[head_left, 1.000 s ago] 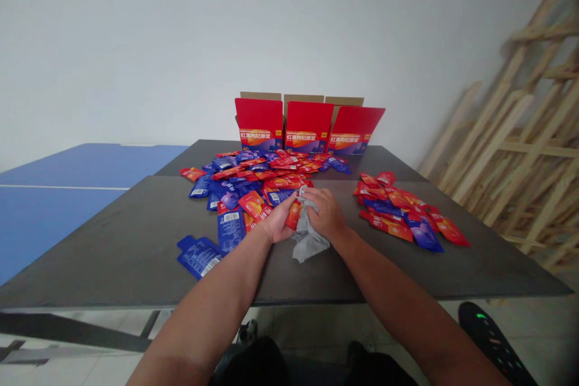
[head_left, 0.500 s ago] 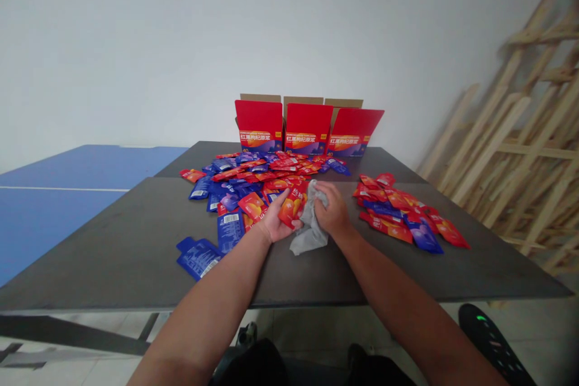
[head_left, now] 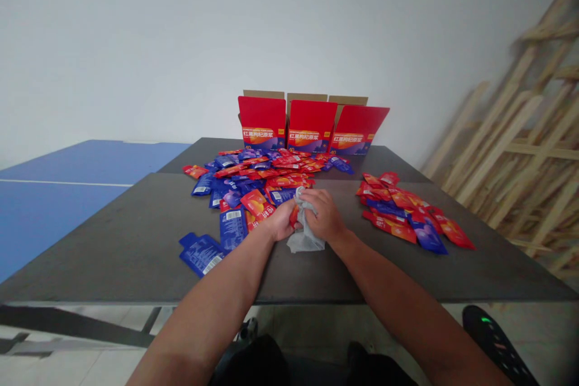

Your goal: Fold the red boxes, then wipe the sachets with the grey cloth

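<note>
Near the middle of the dark table, my left hand (head_left: 284, 221) is closed on a red pouch (head_left: 295, 217). Only a small part of that pouch shows between my hands. My right hand (head_left: 324, 213) grips a grey cloth (head_left: 308, 237) and presses it against the pouch; the cloth's loose end hangs below the fingers. Just beyond and left of my hands lies a heap of red and blue pouches (head_left: 233, 230). Off to the right is a smaller pile of red and blue pouches (head_left: 392, 224).
Three open red cartons (head_left: 309, 125) stand in a row at the back of the dark table (head_left: 149, 241). One blue pouch (head_left: 201, 253) lies at the heap's near left. A blue table (head_left: 90, 163) adjoins on the left. Wooden frames (head_left: 511, 145) lean at the right wall.
My hands have come together, with the cloth wrapped further over the red pouch, which now is mostly covered. The whole view has shifted slightly.
</note>
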`<action>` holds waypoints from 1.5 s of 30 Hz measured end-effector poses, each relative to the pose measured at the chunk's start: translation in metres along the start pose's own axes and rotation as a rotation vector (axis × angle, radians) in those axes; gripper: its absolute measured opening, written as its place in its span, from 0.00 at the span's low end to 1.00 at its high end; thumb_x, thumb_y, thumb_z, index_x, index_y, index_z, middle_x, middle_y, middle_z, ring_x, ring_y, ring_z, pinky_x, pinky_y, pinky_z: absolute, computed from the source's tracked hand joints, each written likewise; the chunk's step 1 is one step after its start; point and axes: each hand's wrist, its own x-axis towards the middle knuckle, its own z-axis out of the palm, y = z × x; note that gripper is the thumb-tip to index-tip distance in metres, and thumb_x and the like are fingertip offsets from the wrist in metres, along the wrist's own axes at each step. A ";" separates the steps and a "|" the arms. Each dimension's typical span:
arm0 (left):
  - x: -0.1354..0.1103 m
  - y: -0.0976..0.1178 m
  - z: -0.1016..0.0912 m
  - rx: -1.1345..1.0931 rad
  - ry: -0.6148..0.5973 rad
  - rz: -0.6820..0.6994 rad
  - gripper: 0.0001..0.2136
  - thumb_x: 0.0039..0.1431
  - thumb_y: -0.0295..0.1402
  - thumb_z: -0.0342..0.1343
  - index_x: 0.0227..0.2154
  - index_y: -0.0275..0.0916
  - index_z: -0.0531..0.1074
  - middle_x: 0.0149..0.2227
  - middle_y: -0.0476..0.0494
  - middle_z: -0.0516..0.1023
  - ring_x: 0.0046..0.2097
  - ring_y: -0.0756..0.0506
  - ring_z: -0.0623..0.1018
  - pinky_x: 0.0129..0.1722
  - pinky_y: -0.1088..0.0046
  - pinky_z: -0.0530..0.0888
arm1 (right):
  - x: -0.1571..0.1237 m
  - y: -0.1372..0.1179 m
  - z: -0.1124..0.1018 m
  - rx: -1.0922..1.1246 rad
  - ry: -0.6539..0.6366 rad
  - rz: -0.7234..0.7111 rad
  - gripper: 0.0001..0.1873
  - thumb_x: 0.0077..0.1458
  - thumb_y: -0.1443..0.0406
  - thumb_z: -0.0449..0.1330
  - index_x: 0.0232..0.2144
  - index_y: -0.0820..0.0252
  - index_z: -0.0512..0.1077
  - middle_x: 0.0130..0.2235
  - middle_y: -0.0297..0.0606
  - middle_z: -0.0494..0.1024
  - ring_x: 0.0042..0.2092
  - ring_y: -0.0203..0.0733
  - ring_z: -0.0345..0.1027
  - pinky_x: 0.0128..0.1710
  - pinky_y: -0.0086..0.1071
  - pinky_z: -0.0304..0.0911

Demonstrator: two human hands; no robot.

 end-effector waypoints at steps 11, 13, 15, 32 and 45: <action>-0.009 0.007 0.001 0.080 -0.053 -0.098 0.08 0.52 0.36 0.60 0.29 0.36 0.71 0.21 0.51 0.69 0.19 0.55 0.64 0.14 0.81 0.51 | 0.001 0.019 0.005 -0.026 0.233 0.258 0.14 0.54 0.69 0.52 0.44 0.57 0.70 0.46 0.44 0.73 0.51 0.47 0.66 0.55 0.44 0.62; -0.009 0.007 -0.001 0.073 -0.062 -0.125 0.08 0.52 0.35 0.57 0.26 0.36 0.70 0.20 0.50 0.68 0.19 0.54 0.64 0.14 0.81 0.52 | 0.001 0.020 0.005 -0.027 0.258 0.278 0.13 0.55 0.68 0.52 0.43 0.58 0.70 0.45 0.44 0.73 0.50 0.46 0.67 0.55 0.44 0.63; -0.009 0.008 -0.002 0.057 -0.072 -0.141 0.07 0.51 0.35 0.56 0.25 0.35 0.69 0.20 0.49 0.68 0.19 0.54 0.64 0.14 0.82 0.52 | 0.002 0.022 0.005 -0.030 0.273 0.308 0.13 0.55 0.68 0.52 0.42 0.58 0.70 0.45 0.44 0.73 0.50 0.46 0.67 0.54 0.44 0.63; -0.003 0.022 -0.016 -0.389 -0.070 0.019 0.16 0.48 0.31 0.50 0.40 0.30 0.73 0.34 0.37 0.79 0.36 0.42 0.79 0.37 0.66 0.75 | -0.003 0.002 0.001 0.172 -0.106 -0.273 0.18 0.47 0.73 0.57 0.42 0.54 0.72 0.46 0.39 0.77 0.47 0.44 0.70 0.49 0.43 0.66; -0.012 0.018 -0.006 -0.277 -0.144 -0.063 0.15 0.39 0.22 0.49 0.34 0.31 0.73 0.29 0.39 0.78 0.32 0.44 0.79 0.37 0.67 0.76 | -0.004 0.025 0.001 -0.087 -0.034 0.016 0.18 0.48 0.74 0.56 0.42 0.58 0.74 0.46 0.42 0.77 0.49 0.47 0.67 0.51 0.45 0.64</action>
